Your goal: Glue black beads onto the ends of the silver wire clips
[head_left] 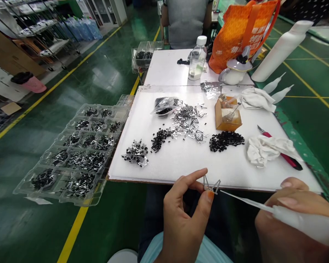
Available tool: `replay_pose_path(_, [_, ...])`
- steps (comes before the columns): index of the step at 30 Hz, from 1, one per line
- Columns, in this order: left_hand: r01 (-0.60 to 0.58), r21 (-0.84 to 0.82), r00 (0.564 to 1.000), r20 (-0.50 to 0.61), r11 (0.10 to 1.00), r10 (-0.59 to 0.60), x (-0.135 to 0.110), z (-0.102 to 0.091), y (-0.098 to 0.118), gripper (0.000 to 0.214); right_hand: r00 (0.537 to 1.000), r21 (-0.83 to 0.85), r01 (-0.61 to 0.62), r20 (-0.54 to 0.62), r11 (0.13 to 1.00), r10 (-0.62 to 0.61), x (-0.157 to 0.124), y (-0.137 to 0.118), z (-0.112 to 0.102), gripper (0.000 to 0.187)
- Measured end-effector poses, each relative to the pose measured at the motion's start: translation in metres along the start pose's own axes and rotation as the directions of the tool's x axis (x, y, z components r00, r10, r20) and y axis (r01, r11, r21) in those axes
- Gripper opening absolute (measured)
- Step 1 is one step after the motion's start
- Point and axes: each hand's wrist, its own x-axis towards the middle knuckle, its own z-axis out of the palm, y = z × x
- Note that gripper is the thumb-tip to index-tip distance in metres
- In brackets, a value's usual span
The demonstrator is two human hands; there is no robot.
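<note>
Between thumb and forefinger, my left hand (185, 210) pinches a small bent metal clip (216, 185) above the table's front edge. My right hand (298, 208) is wrapped round a translucent white glue bottle (301, 224). The bottle's thin nozzle points left, its tip close beside the clip; whether they touch I cannot tell. Beyond the hands lie a heap of silver metal clips (185, 120) and two piles of small black pieces, one in the middle (159, 140) and one to the right (226, 141). Clips with black pieces on them form a pile (136, 152) at the left.
A sectioned clear plastic tray (63, 170) filled with parts stands left of the table. White cloths (263, 149), a red-handled cutter (290, 160) and a small yellow box (227, 122) lie at the right. Behind are a clear bottle (197, 60), an orange bag (235, 36) and a seated person (186, 22).
</note>
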Motion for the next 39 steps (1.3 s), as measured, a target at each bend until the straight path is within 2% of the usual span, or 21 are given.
replay_pose_path(1, [0.002, 0.001, 1.0, -0.001, 1.0, -0.002, 0.0, 0.0, 0.0, 0.029, 1.0, 0.012, 0.015, 0.007, 1.0, -0.015, 0.0, 0.001, 0.0, 0.046])
replay_pose_path(3, [0.005, 0.0, 1.0, -0.004, 1.0, -0.005, 0.0, 0.0, 0.0, 0.029, 0.978, 0.084, 0.192, 0.068, 0.978, -0.198, 0.002, 0.01, -0.005, 0.058])
replay_pose_path(5, [0.006, -0.001, 1.0, -0.006, 1.0, -0.006, -0.001, 0.0, 0.0, 0.029, 0.95, 0.11, 0.279, 0.111, 0.954, -0.29, 0.005, 0.022, -0.011, 0.065])
replay_pose_path(8, [0.009, -0.004, 1.0, -0.009, 1.0, -0.009, -0.001, 0.0, 0.0, 0.029, 0.945, 0.075, 0.298, 0.121, 0.952, -0.305, 0.009, 0.03, -0.016, 0.066])
replay_pose_path(10, [0.013, -0.006, 1.0, -0.01, 1.0, -0.013, 0.0, 0.0, 0.001, 0.029, 0.942, 0.064, 0.305, 0.126, 0.95, -0.311, 0.008, 0.027, -0.013, 0.061])
replay_pose_path(15, [0.01, 0.001, 1.0, -0.01, 1.0, -0.01, 0.0, 0.001, 0.002, 0.029, 0.995, 0.023, 0.082, 0.064, 0.996, -0.083, 0.001, 0.007, -0.002, 0.042])
replay_pose_path(22, [0.011, -0.002, 1.0, -0.012, 1.0, -0.011, 0.0, 0.0, -0.001, 0.029, 0.993, 0.036, -0.007, 0.115, 0.999, 0.003, -0.002, 0.001, -0.008, 0.041])
replay_pose_path(25, [0.003, 0.015, 1.0, 0.02, 1.0, -0.004, 0.002, -0.003, -0.005, 0.03, 0.997, 0.117, -0.067, -0.039, 0.991, 0.072, 0.001, 0.003, -0.002, 0.035])
replay_pose_path(27, [-0.002, 0.032, 0.999, 0.053, 0.999, 0.0, 0.004, -0.006, -0.009, 0.031, 0.969, 0.158, -0.146, -0.175, 0.977, 0.173, 0.007, 0.01, 0.008, 0.032])
replay_pose_path(29, [-0.003, 0.041, 0.998, 0.067, 0.999, 0.0, 0.005, -0.009, -0.013, 0.031, 0.939, 0.142, -0.265, -0.186, 0.954, 0.289, 0.019, 0.022, 0.02, 0.024])
replay_pose_path(31, [-0.002, 0.053, 0.998, 0.057, 0.999, -0.002, 0.007, -0.011, -0.017, 0.031, 0.923, 0.04, -0.382, -0.042, 0.923, 0.384, 0.035, 0.037, 0.032, 0.021])
replay_pose_path(33, [-0.006, 0.063, 0.999, 0.042, 0.998, 0.003, 0.009, -0.012, -0.019, 0.029, 0.871, -0.116, -0.428, 0.211, 0.896, 0.444, 0.053, 0.052, 0.047, 0.03])
replay_pose_path(36, [-0.002, 0.038, 1.0, 0.025, 0.999, 0.001, 0.01, -0.016, -0.02, 0.028, 0.731, -0.269, -0.352, 0.519, 0.897, 0.442, 0.075, 0.064, 0.081, 0.032])
replay_pose_path(39, [0.007, -0.002, 1.0, 0.005, 1.0, -0.007, 0.009, -0.019, -0.021, 0.029, 0.599, -0.366, -0.193, 0.691, 0.91, 0.405, 0.081, 0.062, 0.123, 0.025])
